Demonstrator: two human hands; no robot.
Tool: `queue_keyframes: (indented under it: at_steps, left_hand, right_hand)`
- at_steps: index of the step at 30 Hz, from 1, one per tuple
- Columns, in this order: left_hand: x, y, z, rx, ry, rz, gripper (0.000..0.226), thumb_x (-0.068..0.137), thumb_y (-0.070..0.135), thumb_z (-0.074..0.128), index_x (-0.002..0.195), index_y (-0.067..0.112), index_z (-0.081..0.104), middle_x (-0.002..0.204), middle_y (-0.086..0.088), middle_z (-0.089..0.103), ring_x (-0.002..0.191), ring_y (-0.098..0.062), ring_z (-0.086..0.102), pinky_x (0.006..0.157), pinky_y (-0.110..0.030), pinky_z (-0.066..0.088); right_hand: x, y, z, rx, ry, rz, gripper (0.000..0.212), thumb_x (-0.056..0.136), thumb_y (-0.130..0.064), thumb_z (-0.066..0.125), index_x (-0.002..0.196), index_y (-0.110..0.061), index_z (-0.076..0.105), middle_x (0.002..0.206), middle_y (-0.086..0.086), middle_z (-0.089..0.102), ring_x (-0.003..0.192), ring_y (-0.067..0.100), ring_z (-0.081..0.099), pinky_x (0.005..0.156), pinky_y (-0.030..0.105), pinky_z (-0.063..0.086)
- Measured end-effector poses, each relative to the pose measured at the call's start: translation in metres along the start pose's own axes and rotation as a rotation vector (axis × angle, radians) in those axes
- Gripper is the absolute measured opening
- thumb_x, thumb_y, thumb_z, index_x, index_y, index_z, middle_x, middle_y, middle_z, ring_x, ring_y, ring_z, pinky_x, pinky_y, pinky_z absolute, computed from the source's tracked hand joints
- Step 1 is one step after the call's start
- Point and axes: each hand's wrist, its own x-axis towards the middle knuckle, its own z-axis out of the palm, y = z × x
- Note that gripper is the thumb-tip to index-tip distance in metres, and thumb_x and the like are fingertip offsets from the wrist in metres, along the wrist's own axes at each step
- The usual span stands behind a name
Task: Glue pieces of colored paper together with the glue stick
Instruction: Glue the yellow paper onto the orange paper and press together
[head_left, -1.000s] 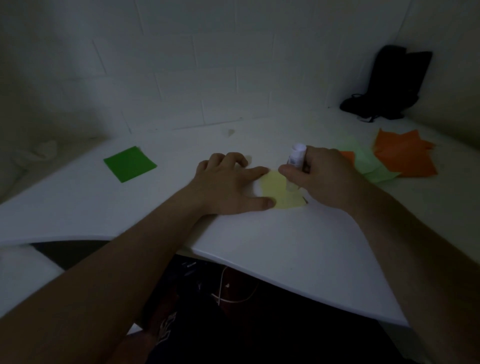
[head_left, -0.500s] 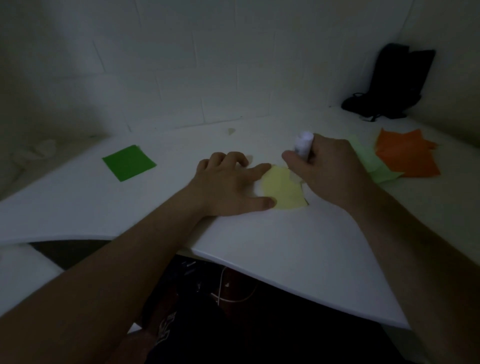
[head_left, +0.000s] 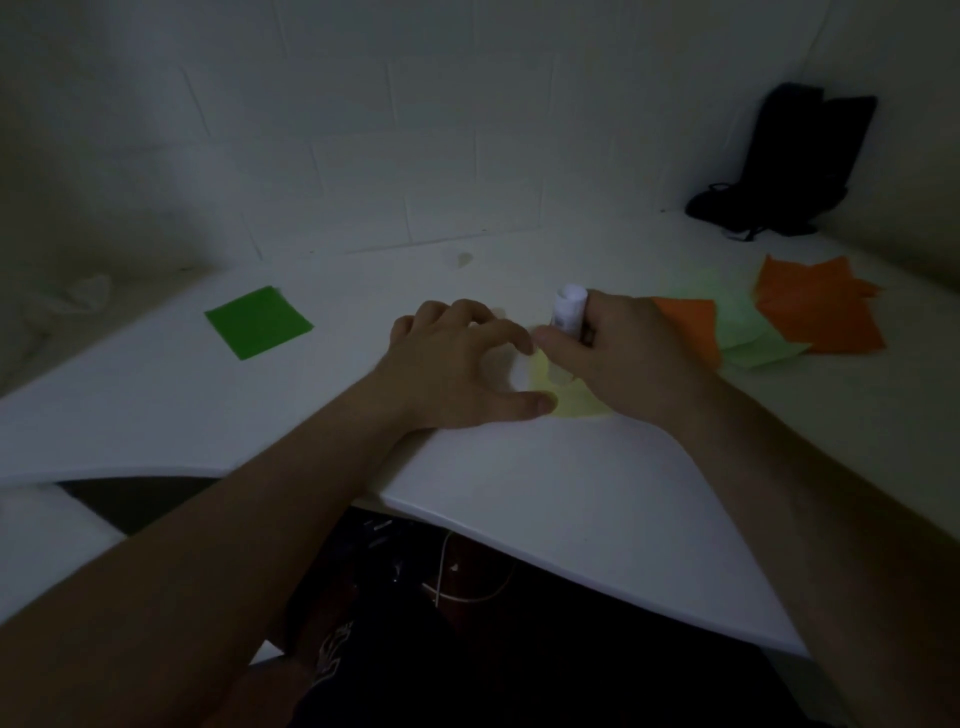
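The glue stick (head_left: 568, 312) stands nearly upright in the right hand (head_left: 618, 358), whose fingers and thumb curl round its white barrel; its lower end meets the yellow paper (head_left: 574, 402), though the contact point is hidden by the thumb. That pale yellow sheet lies flat on the white table (head_left: 597, 499), near the front edge, between the 2 hands. The left hand (head_left: 457, 369) holds nothing: its thumb tip presses on the sheet's left edge and its fingers arch, loosely bent, with the tips down by the sheet's far corner. To the right, just past the right hand, lies a loose pile of orange paper (head_left: 826, 317) and light green paper (head_left: 748, 332), overlapping. Well apart on the left sits 1 dark green square (head_left: 258, 322). A black bag (head_left: 784, 171) leans in the far right corner against the wall.
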Motion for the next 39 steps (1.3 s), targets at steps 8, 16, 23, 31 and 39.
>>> queue_keyframes:
  at_steps: [8,16,23,31,39]
  left_hand:
    - [-0.001,0.003,-0.002,0.027,-0.029,-0.008,0.102,0.052,0.099,0.033,0.144,0.055,0.038,0.153,0.009,0.038,0.139,-0.027,0.032,0.111,-0.051,0.026]
    - [-0.001,0.004,-0.003,0.018,-0.041,-0.009,0.101,0.052,0.1,0.034,0.144,0.057,0.035,0.152,0.007,0.038,0.141,-0.028,0.032,0.113,-0.052,0.026]
    - [-0.001,0.0,0.0,-0.002,-0.032,0.005,0.086,0.058,0.099,0.042,0.135,0.062,0.037,0.149,0.009,0.038,0.141,-0.026,0.03,0.112,-0.052,0.023]
    - [-0.001,0.001,-0.001,0.03,-0.036,0.014,0.098,0.057,0.1,0.034,0.146,0.061,0.024,0.151,0.007,0.037,0.14,-0.027,0.031,0.111,-0.05,0.025]
    - [-0.001,0.0,-0.001,0.026,-0.05,0.012,0.093,0.056,0.099,0.036,0.142,0.063,0.027,0.151,0.009,0.037,0.141,-0.027,0.029,0.113,-0.051,0.023]
  right_hand:
    - [0.003,0.0,0.012,0.003,-0.01,-0.011,0.032,0.099,-0.042,0.065,0.117,-0.016,0.07,0.07,-0.025,0.055,0.069,-0.02,0.055,0.062,0.001,0.036]
    - [0.004,-0.008,0.014,0.031,-0.037,-0.04,0.016,0.099,-0.043,0.063,0.091,-0.029,0.061,0.071,-0.019,0.064,0.072,-0.014,0.061,0.064,0.006,0.039]
    - [0.005,0.0,-0.002,0.039,0.131,0.067,0.024,0.099,-0.046,0.061,0.089,-0.024,0.063,0.079,-0.013,0.069,0.07,-0.007,0.06,0.06,0.005,0.037]
    - [0.001,-0.005,0.007,0.058,-0.051,0.007,0.017,0.099,-0.046,0.061,0.087,-0.035,0.055,0.078,-0.016,0.066,0.073,-0.006,0.062,0.062,0.009,0.038]
    - [-0.005,-0.004,-0.003,-0.027,-0.051,-0.026,0.027,0.099,-0.042,0.064,0.079,-0.024,0.057,0.072,-0.003,0.068,0.068,0.009,0.063,0.061,0.025,0.045]
